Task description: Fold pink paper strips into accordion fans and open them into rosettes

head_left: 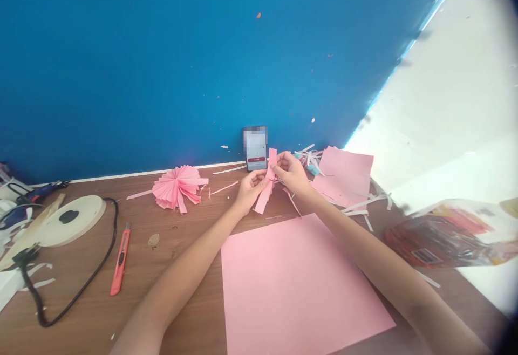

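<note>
Both hands gripping the folded pink paper strip (267,182) above the bench (178,236), near the phone (255,148): left hand (250,186) fingers closing on its middle, right hand (289,171) fingers pinching the upper part. Pink sheet (295,285) lying just below.

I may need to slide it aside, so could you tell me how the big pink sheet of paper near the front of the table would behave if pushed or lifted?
The pink sheet lies flat and thin on the table, so it probably slides easily. Lifted by one edge, it would likely droop. It looks light and easily creased.
</note>
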Available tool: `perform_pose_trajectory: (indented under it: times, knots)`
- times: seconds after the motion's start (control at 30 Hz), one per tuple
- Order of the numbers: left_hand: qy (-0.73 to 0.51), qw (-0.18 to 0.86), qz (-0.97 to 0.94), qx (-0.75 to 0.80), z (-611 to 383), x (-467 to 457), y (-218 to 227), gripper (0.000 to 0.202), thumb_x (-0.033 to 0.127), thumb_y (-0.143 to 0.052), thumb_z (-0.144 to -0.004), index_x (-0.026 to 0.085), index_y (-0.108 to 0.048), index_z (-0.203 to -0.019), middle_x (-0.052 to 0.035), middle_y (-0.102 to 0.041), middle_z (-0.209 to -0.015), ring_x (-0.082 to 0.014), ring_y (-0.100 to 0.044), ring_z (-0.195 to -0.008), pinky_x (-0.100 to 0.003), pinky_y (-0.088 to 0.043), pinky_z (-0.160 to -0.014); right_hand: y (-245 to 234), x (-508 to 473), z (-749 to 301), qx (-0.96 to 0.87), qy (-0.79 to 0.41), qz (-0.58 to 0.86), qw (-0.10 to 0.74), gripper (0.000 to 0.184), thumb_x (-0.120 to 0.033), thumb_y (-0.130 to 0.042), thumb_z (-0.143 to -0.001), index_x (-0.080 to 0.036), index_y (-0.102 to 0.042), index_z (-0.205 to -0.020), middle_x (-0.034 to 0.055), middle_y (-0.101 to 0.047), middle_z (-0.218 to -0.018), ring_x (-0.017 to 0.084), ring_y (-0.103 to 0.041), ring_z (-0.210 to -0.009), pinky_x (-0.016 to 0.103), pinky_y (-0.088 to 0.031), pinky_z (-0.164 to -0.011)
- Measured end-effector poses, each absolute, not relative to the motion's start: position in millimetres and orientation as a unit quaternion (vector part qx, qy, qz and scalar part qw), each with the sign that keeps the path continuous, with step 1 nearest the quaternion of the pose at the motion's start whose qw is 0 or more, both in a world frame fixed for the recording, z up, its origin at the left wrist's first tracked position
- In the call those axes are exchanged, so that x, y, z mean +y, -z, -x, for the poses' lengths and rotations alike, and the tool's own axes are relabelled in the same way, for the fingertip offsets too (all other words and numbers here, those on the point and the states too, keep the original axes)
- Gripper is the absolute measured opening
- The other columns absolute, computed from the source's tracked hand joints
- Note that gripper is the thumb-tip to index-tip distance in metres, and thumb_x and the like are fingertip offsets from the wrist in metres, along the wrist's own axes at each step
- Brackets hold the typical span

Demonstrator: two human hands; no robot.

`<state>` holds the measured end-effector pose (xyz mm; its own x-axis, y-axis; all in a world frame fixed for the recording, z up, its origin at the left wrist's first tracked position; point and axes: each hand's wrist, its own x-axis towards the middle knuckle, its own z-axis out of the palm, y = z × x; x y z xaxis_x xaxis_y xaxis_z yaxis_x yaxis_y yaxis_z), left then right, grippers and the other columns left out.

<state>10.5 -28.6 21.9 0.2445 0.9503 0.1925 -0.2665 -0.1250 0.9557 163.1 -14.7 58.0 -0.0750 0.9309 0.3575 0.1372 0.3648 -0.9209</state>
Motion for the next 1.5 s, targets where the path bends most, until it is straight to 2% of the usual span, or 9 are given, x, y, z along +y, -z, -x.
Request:
perform_pose_trajectory:
  times: [0.17,0.37,0.63,1.03,1.13,1.27,1.33,1.5]
  knots:
    - [-0.523,0.582,-0.534,0.321,-10,-30,-23,0.037,0.039,-0.068,-0.076,0.017,-0.061,-0.104,-0.0056,-0.065,-0.094,-0.0143,-0.061,-0.079,-0.027,-0.049,-0.072,-56,-15,-162,-0.642,-0.352,0.429,0.528,0.016,-0.035,-0.058,-0.08,-0.022,-0.049,-0.085,-0.0015,-0.056,-0.072,0.014,-0.054,-0.065,0.027,-0.043,-0.06]
    - [-0.527,0.571,-0.541,0.321,-10,-31,-24,0.032,0.037,-0.066,-0.077,0.017,-0.06,-0.102,-0.0057,-0.065,-0.097,-0.0148,-0.06,-0.084,-0.026,-0.048,-0.074,-57,-19,-162,-0.657,-0.285,0.468,0.518,0.011,-0.03,-0.057,-0.079,-0.021,-0.051,-0.081,-0.0028,-0.052,-0.069,0.013,-0.049,-0.063,0.027,-0.04,-0.06]
    - [-0.535,0.562,-0.548,0.313,-9,-32,-28,0.028,0.034,-0.066,-0.077,0.019,-0.058,-0.098,-0.0031,-0.063,-0.094,-0.0148,-0.058,-0.088,-0.027,-0.045,-0.083,-63,-22,-159,-0.647,-0.273,0.463,0.541,0.011,-0.029,-0.059,-0.075,-0.021,-0.053,-0.08,0.0002,-0.056,-0.081,0.015,-0.053,-0.072,0.03,-0.044,-0.068]
    - [-0.535,0.541,-0.574,0.302,-14,-33,-29,0.024,0.037,-0.063,-0.08,0.018,-0.054,-0.091,-0.0016,-0.058,-0.087,-0.0137,-0.055,-0.085,-0.025,-0.043,-0.08,-67,-31,-152,-0.656,-0.254,0.443,0.555,0.009,-0.026,-0.058,-0.077,-0.022,-0.052,-0.083,0.0006,-0.055,-0.082,0.014,-0.052,-0.068,0.029,-0.042,-0.062]
    - [-0.528,0.531,-0.579,0.323,-14,-33,-26,0.027,0.041,-0.064,-0.079,0.018,-0.053,-0.086,-0.0012,-0.057,-0.084,-0.0131,-0.054,-0.081,-0.024,-0.042,-0.076,-66,-33,-149,-0.642,-0.277,0.431,0.57,0.013,-0.026,-0.058,-0.078,-0.023,-0.049,-0.087,0.0,-0.054,-0.082,0.013,-0.052,-0.067,0.028,-0.042,-0.06]
    - [-0.531,0.5,-0.587,0.352,-12,-31,-22,0.029,0.043,-0.065,-0.078,0.017,-0.052,-0.081,-0.0004,-0.056,-0.08,-0.0122,-0.052,-0.075,-0.023,-0.04,-0.071,-63,-35,-146,-0.612,-0.307,0.416,0.599,0.037,-0.024,-0.06,-0.077,-0.025,-0.042,-0.11,-0.0016,-0.053,-0.081,0.014,-0.053,-0.068,0.028,-0.044,-0.062]
    - [-0.531,0.481,-0.597,0.361,-12,-31,-21,0.03,0.045,-0.064,-0.078,0.017,-0.053,-0.081,-0.0003,-0.056,-0.08,-0.0119,-0.051,-0.073,-0.023,-0.04,-0.071,-63,-36,-146,-0.614,-0.308,0.417,0.595,0.043,-0.024,-0.059,-0.078,-0.026,-0.04,-0.116,-0.0021,-0.053,-0.08,0.014,-0.053,-0.069,0.027,-0.043,-0.062]
    - [-0.534,0.435,-0.621,0.375,-12,-33,-22,0.031,0.047,-0.063,-0.078,0.017,-0.054,-0.082,-0.0005,-0.056,-0.079,-0.0119,-0.05,-0.071,-0.023,-0.039,-0.068,-65,-34,-150,-0.641,-0.285,0.416,0.579,0.027,-0.03,-0.058,-0.082,-0.025,-0.05,-0.108,-0.0016,-0.053,-0.08,0.014,-0.053,-0.071,0.027,-0.044,-0.062]
